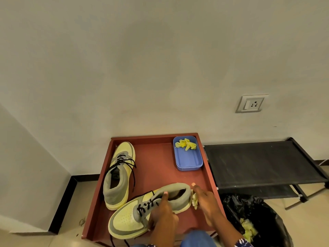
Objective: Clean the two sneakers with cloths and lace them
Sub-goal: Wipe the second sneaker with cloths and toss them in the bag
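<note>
Two yellow-and-grey sneakers with black laces lie on a red-brown tray table [158,157]. The far sneaker [119,175] stands at the left, toe toward the wall. The near sneaker [142,211] lies across the front, toe to the left. My left hand [162,213] grips its side at the laces, thumb up on the collar. My right hand [204,200] holds a crumpled yellow cloth [195,200] against the sneaker's heel.
A blue plastic tub [189,160] with another yellow cloth [186,144] sits at the tray's back right. A black bin bag [256,216] with used yellow cloths [249,229] stands at the right, below a black rack [261,163]. A wall socket [252,103] is above.
</note>
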Available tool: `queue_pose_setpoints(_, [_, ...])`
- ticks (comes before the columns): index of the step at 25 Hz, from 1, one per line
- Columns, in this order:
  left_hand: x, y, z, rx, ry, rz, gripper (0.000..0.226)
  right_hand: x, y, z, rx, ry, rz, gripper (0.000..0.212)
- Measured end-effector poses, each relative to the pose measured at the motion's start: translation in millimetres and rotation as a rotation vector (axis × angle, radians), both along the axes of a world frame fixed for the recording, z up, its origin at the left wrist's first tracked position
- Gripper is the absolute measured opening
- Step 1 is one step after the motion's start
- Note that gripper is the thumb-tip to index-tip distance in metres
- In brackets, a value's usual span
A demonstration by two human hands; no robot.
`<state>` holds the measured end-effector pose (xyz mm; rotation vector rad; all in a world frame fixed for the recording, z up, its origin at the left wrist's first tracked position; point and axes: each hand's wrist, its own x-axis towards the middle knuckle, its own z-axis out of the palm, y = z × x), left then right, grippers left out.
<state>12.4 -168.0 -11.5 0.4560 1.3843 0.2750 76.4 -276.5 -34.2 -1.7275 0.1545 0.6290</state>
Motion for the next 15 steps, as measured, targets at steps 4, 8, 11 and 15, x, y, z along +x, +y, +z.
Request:
queue_pose_setpoints(4, [5,-6,15,0.033,0.035,0.074,0.043,-1,-10,7,0.040,0.019,-0.020,0.046])
queue_pose_setpoints(8, [-2,-9,23,0.048,0.012,0.094,0.022,0,-17,22,0.144,0.031,-0.051,0.039])
queue_pose_setpoints(11, [-8,-17,27,-0.002,-0.021,0.061,0.024,3,-24,34,0.161,0.033,-0.094,0.030])
queue_pose_setpoints(15, [-14,-33,46,-0.024,-0.064,-0.025,0.016,9,-33,52,0.184,0.030,-0.139,0.030])
